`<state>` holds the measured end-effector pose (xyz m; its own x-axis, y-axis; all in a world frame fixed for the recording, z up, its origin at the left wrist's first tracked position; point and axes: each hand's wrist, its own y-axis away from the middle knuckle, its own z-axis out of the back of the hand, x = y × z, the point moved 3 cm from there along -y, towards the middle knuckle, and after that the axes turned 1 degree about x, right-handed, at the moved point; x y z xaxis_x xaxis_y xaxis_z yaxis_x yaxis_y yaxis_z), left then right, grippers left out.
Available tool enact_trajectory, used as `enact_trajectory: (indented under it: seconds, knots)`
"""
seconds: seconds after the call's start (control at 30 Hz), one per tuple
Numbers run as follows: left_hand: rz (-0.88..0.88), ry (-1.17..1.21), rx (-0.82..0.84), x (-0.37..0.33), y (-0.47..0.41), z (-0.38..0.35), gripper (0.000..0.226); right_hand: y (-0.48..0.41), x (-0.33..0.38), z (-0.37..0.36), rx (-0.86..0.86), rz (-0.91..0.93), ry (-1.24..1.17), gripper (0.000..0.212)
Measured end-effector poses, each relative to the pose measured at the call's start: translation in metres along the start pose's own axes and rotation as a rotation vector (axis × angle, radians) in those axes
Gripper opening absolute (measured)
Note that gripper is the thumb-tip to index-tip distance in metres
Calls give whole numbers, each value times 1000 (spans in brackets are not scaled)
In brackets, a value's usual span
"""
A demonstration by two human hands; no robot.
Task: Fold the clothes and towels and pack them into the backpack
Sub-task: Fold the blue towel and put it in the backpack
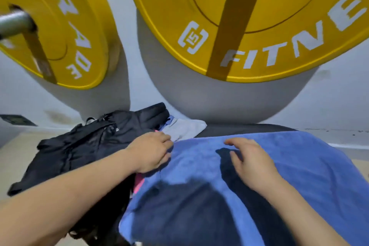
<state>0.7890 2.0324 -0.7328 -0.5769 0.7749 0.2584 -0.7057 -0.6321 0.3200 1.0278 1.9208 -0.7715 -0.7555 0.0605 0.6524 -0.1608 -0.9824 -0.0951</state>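
Observation:
A blue towel (295, 168) lies spread over a dark bench, filling the lower right of the head view. My left hand (151, 152) rests at the towel's left edge with its fingers curled over that edge. My right hand (249, 160) hovers just over or on the towel's middle, fingers loosely spread. A black backpack (83, 146) lies slumped to the left of the towel. A grey cloth (185, 129) and a dark folded garment (153, 115) sit behind my left hand. A pink strip (139, 184) shows beneath the towel's left side.
Two large yellow weight plates (249, 22) (60, 32) hang close above and behind the bench, the left one on a steel bar (14, 24). A white wall (339, 90) stands behind them. Beige floor (18, 156) shows at the left.

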Motion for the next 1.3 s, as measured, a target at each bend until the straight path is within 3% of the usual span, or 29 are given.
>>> enact_trajectory:
  seconds: [0.1,0.17,0.33,0.5,0.57,0.7,0.8,0.87,0.97,1.03,1.13,1.17,1.23,1.3]
  knots:
    - [56,113,-51,35,19,-26,70,-28,50,-51,185,154,-16,44]
    - [110,233,-54,44,24,-35,69,-43,74,-85,275,232,-36,49]
    - [173,469,-200,58,36,-54,15,-62,106,-138,431,269,-128,43]
    - [64,519,-458,53,36,-67,26,-79,103,-121,403,227,-127,10]
    - [103,576,-526,42,36,-61,30,-86,102,-108,405,167,-223,14]
    - [314,891,-382,17,39,-36,72,-102,104,-86,421,30,-465,13]
    - [455,716,-298,7,40,-33,57,-109,108,-78,444,-20,-549,11]
    - [505,637,-390,6,42,-37,44,-114,112,-78,448,-30,-567,13]
    - [616,1122,-548,21,51,-43,28,-120,115,-79,463,-45,-558,15]
    - [655,1324,-593,31,55,-47,18,-123,119,-83,487,-83,-625,14]
    - [643,1258,-414,24,46,-48,33,-124,126,-91,541,-75,-658,14]
    - [676,1229,-402,24,40,-49,27,-123,128,-94,555,-65,-664,15]
    - [780,1309,-458,32,33,-49,25,-123,129,-98,520,-56,-622,16]
    - [839,1359,-574,47,28,-48,23,-127,125,-101,340,-41,-479,11]
